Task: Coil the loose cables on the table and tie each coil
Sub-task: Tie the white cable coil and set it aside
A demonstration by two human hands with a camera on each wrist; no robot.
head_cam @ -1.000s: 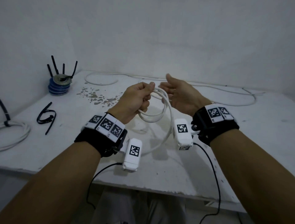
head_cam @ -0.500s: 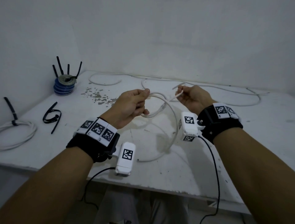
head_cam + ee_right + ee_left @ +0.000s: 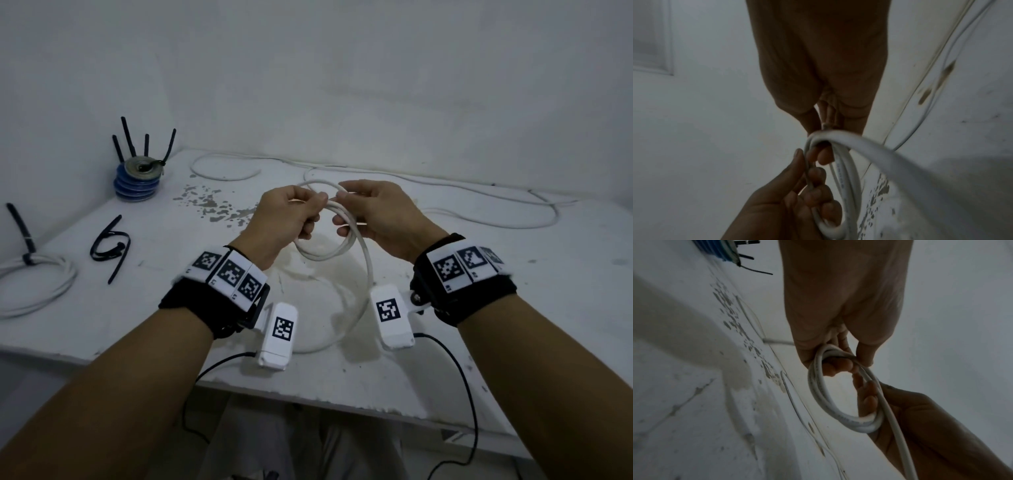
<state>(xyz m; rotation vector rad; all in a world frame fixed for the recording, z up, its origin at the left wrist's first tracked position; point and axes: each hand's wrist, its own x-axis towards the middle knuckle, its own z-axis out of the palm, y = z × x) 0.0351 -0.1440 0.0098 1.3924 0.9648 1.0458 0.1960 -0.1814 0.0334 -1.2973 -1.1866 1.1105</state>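
left hand [image 3: 287, 219] curled round the top of a white cable coil [image 3: 330, 240], held above the white table [image 3: 479, 308]. right hand [image 3: 380, 216] gripping the same coil from the other side, fingers closed on the strands. loose tail of the cable hanging from the coil to the tabletop near the front edge. tied white coil [image 3: 37, 281] at far left, black cable ties [image 3: 109, 243] beside it. stack of blue tape rolls [image 3: 138, 178] in the back corner.
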